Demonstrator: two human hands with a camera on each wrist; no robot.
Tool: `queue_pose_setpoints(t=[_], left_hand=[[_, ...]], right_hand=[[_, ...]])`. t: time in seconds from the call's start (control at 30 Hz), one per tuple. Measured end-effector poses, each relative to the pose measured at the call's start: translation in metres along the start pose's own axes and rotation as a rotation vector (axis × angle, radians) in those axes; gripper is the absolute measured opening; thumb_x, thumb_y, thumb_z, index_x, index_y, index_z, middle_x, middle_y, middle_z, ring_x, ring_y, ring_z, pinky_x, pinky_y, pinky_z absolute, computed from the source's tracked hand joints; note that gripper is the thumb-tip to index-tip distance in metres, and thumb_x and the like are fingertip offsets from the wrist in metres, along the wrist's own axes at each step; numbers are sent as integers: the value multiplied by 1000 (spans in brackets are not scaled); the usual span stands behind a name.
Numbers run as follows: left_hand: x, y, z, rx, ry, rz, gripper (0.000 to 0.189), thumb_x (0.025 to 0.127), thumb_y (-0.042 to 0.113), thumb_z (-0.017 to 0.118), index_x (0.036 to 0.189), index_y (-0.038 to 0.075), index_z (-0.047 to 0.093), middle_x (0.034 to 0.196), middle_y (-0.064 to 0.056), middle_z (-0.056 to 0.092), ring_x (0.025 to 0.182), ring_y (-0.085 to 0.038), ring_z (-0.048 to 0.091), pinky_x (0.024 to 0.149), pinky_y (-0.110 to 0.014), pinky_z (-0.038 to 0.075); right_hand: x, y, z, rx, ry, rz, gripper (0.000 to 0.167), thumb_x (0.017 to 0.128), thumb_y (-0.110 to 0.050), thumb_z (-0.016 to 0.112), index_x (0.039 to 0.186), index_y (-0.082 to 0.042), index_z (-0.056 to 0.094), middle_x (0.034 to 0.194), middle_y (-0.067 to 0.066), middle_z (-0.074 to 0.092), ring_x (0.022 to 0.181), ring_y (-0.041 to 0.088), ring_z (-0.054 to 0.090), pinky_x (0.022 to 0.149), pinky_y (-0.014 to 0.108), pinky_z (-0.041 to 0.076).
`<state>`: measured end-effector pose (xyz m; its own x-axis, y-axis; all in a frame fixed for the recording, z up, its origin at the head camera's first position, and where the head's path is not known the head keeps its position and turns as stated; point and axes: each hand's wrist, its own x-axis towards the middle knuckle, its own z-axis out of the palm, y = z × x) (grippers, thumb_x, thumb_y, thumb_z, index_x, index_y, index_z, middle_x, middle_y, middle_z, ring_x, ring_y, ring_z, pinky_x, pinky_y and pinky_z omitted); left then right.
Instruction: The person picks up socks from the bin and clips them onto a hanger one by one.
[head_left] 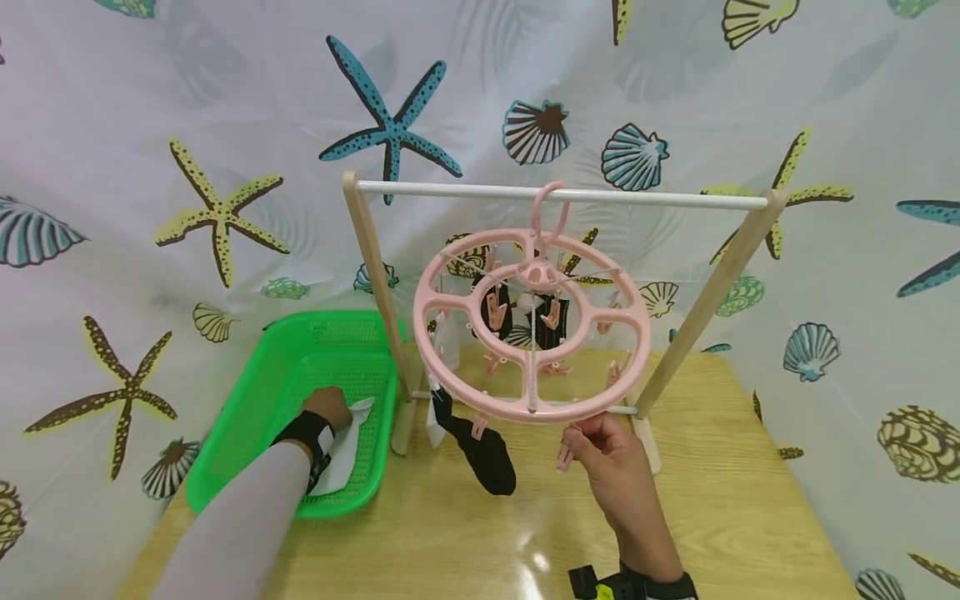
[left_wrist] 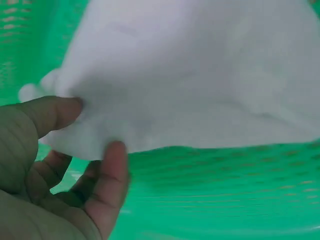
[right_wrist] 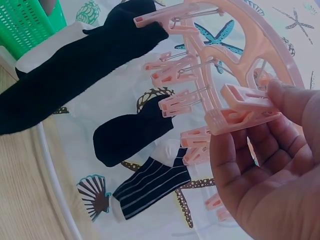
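Observation:
My left hand (head_left: 327, 407) is down inside a green basket (head_left: 251, 408), holding a corner of a white sock (head_left: 341, 462) between thumb and fingers. In the left wrist view the white fabric (left_wrist: 190, 100) spreads to the right of the thumb. My right hand (head_left: 618, 467) pinches a pink clothespin (right_wrist: 247, 100) at the near edge of a round pink hanger (head_left: 641, 321). A black sock (head_left: 487, 458) hangs from the ring's near left side. Farther back hang another black sock (right_wrist: 130, 137) and a striped sock (right_wrist: 152, 187).
The hanger's hook sits over a white rod (head_left: 450, 191) on a wooden stand (head_left: 708, 300). Several empty pink clothespins dangle from the rings. A wooden table (head_left: 720, 467) lies underneath, and a sheet with sea-life prints (head_left: 862, 125) covers the background.

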<state>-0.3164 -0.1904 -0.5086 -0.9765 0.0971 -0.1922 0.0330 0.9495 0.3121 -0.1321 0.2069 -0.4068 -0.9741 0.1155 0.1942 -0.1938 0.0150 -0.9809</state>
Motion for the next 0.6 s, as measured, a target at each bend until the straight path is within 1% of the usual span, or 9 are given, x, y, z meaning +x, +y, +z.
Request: queue_pose_setpoints(t=[0.07,0.13,0.17,0.27,0.3,0.37,0.43,0.5,0.6], left_hand=[[-5,7,-4,-39,32,34,22,86,1,55,100,-13,63,90,-25,65,78,-36,62,67,-45,52],[-13,16,-10,-106,72,74,19,86,1,57,99,-11,63,88,-22,64,74,-31,59,64,-41,50],[-17,21,-13,-150,97,96,17,87,2,59,98,-10,63,86,-20,64,72,-29,58,62,-40,48],[-34,35,-22,-262,166,155,17,92,8,63,99,-8,65,86,-17,63,72,-27,57,63,-39,46],[-41,40,-25,-287,186,170,19,94,11,64,102,-6,66,89,-15,64,75,-25,58,65,-39,47],[-55,49,-30,-353,224,185,21,97,15,64,107,-4,66,94,-15,65,74,-24,57,64,-39,46],[-73,59,-34,-418,254,180,22,98,17,63,109,-2,66,96,-14,65,70,-21,56,60,-37,45],[-92,70,-36,-488,284,178,18,97,16,65,108,1,66,94,-13,67,65,-18,55,55,-34,44],[-121,88,-38,-549,330,218,10,93,9,69,101,4,66,91,-11,69,69,-19,61,57,-33,50]], right_hand=[[-1,1,1,4,2,8,9,96,2,61,93,9,56,84,25,59,66,22,63,64,30,54],[-1,1,2,4,2,3,11,96,2,61,93,10,56,83,24,59,66,22,63,65,29,54],[-1,1,2,5,4,0,12,96,2,61,93,12,55,82,23,60,66,22,63,65,29,54],[-1,1,3,6,8,-13,14,96,1,61,94,13,55,80,19,60,65,21,63,64,29,54],[-1,1,3,6,8,-15,14,96,1,61,94,13,54,80,19,60,65,21,63,64,29,53],[-1,0,3,8,9,-15,15,96,1,62,93,14,54,80,17,60,66,21,64,63,29,53],[-1,0,4,7,11,-17,16,96,0,62,93,14,54,80,17,60,66,21,64,63,29,54],[-1,0,4,6,15,-16,16,96,0,62,93,13,55,81,17,61,66,22,64,63,30,54],[-1,0,4,9,25,-24,17,96,-2,63,93,13,55,81,17,61,66,23,64,63,30,54]])
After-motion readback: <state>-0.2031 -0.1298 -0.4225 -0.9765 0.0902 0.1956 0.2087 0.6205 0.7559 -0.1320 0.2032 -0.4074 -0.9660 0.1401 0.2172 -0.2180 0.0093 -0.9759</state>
